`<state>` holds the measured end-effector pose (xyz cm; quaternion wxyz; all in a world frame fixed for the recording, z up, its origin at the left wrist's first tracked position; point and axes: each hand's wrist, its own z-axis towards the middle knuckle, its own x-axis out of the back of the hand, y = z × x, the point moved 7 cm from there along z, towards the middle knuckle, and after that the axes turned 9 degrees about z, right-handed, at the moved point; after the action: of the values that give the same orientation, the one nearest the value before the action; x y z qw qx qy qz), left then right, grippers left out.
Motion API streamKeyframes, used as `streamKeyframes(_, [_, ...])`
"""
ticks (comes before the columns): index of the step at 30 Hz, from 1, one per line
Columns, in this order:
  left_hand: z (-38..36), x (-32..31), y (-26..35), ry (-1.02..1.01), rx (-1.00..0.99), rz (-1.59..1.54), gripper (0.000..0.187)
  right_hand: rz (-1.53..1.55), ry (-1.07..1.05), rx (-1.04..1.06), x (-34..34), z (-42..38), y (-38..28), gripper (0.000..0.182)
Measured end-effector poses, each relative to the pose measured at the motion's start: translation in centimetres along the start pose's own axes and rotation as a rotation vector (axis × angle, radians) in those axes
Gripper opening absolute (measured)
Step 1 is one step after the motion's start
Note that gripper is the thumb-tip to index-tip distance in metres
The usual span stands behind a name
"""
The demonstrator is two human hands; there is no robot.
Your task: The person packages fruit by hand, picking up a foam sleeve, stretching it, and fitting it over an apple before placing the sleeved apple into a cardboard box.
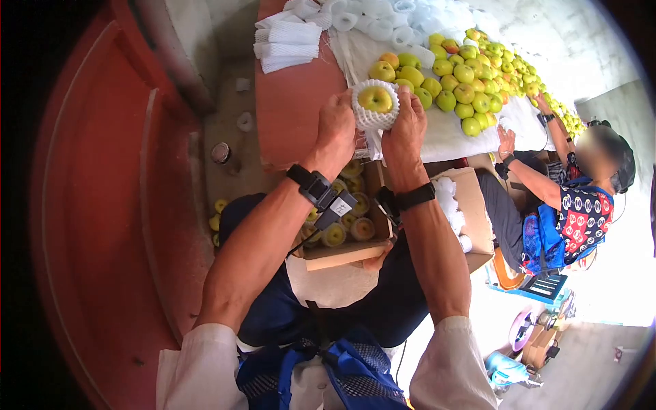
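Between my two hands, above the table's front edge, is a yellow-green apple [376, 100] in a white foam net sleeve [374, 121]. The sleeve wraps its sides, and the top of the apple shows through the opening. My left hand [337, 126] grips the sleeve from the left side, fingers closed on it. On the right side my right hand [408, 123] holds it too, thumb and fingers pressed to the foam. Just behind my hands lies a heap of bare yellow-green apples [465, 78] on a white cloth [437, 140].
Flat foam nets [290, 41] are stacked at the table's back left, near loose foam sleeves [383, 20]. Below my hands, a cardboard box [342, 258] holds several sleeved apples. Another box [478, 219] contains white foam. To the right, a co-worker [574, 212] reaches toward the heap.
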<state>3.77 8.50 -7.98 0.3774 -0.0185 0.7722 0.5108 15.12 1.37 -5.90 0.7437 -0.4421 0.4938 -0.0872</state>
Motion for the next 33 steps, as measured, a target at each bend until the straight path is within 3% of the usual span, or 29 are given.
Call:
streamKeyframes(9, [0.7, -2.3, -1.0, -0.078, -0.071, 0.208, 0.028, 0.206, 0.064, -0.062, 1.8, 2.5, -1.1, 0.031])
streamKeyframes(12, [0.3, -2.6, -0.7, -0.049, -0.059, 0.323, 0.032, 0.192, 0.130, 0.016, 2.0, 2.7, -1.6, 0.033])
streamKeyframes(24, [-1.3, -3.6, -0.8, -0.110, 0.040, 0.111, 0.032, 0.014, 0.057, 0.084, 1.3, 2.2, -4.2, 0.028])
streamKeyframes(27, [-0.9, -3.6, -1.4, -0.140, 0.003, 0.104, 0.034, 0.040, 0.077, 0.053, 1.6, 1.7, -3.7, 0.033])
streamKeyframes(29, [-0.6, -3.3, -0.4, 0.015, -0.183, 0.413, 0.030, 0.075, 0.092, 0.055, 2.4, 2.0, -2.9, 0.038])
streamKeyframes(33, [-0.8, -3.7, 0.5, 0.080, -0.302, 0.481, 0.033, 0.245, 0.080, -0.022, 2.8, 1.7, -1.3, 0.035])
